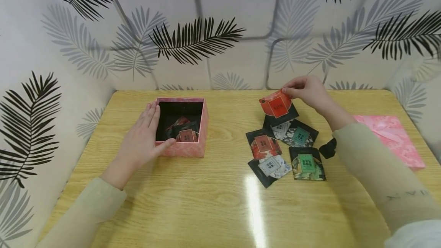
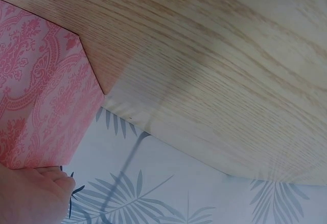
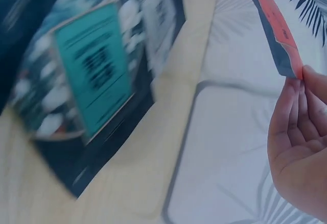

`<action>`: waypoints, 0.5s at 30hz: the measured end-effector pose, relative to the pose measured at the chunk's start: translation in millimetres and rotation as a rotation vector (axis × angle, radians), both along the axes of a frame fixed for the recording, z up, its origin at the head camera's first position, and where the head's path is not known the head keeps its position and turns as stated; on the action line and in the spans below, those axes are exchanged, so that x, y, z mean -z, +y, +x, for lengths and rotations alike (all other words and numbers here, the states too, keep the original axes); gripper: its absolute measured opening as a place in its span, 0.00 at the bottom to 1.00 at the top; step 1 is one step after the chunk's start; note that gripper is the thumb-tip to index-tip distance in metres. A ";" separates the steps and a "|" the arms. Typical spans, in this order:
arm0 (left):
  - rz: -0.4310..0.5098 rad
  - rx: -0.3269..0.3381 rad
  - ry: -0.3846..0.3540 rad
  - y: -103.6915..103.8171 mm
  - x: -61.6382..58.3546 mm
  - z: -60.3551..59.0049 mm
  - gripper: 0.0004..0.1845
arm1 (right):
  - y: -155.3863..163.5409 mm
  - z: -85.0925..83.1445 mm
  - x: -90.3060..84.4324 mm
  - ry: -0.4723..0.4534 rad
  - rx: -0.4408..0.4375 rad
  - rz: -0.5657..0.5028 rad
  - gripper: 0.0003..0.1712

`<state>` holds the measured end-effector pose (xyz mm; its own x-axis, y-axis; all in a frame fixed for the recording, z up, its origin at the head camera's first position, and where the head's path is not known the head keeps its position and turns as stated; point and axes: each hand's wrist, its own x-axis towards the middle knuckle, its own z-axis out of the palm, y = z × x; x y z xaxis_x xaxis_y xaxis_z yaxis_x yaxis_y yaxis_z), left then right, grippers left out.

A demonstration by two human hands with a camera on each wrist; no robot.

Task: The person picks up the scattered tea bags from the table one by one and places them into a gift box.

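My left hand (image 1: pixel 141 137) lies along the left wall of an open pink patterned box (image 1: pixel 187 149), its fingers straight and the thumb at the front rim. Several dark sachets (image 1: pixel 187 135) lie inside. The left wrist view shows this hand (image 2: pixel 38 193) against the box's pink wall (image 2: pixel 46 91). My right hand (image 1: pixel 310 92) pinches a red and black sachet (image 1: pixel 278 106) by its upper right corner, between thumb and fingers. In the right wrist view the sachet (image 3: pixel 278 27) is raised, seen nearly edge-on. Below it is a sachet with a teal label (image 1: pixel 300 136), overlapping a grey-labelled one (image 1: pixel 281 127).
Nearer me lie a red-labelled sachet (image 1: pixel 263 143), a white-labelled one (image 1: pixel 270 165) and a green-labelled one (image 1: pixel 307 163). A small black object (image 1: pixel 327 148) is beside my right sleeve. A pink lid (image 1: pixel 396 137) lies at the right of the wooden table (image 1: pixel 193 206).
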<state>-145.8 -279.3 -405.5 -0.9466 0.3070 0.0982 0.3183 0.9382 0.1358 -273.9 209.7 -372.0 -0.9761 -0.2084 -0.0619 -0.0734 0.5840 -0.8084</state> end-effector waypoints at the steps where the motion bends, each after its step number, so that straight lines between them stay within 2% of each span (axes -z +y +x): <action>1: 0.000 0.000 0.003 -0.2 -0.1 0.2 0.61 | -4.1 -0.1 -3.4 0.002 0.006 0.001 0.21; 9: -0.008 -0.002 0.004 1.0 -1.7 1.2 0.61 | -41.3 -2.7 -19.9 0.027 0.051 -0.060 0.18; 15: -0.018 0.005 0.003 1.8 -2.2 2.3 0.62 | -66.8 -3.1 -28.4 0.044 0.035 -0.113 0.17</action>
<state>-143.5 -277.5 -403.2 -0.9449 0.3131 0.0955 0.3231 0.9390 0.1182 -277.0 142.8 -343.6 -0.9842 -0.1770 0.0032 -0.0913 0.4919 -0.8658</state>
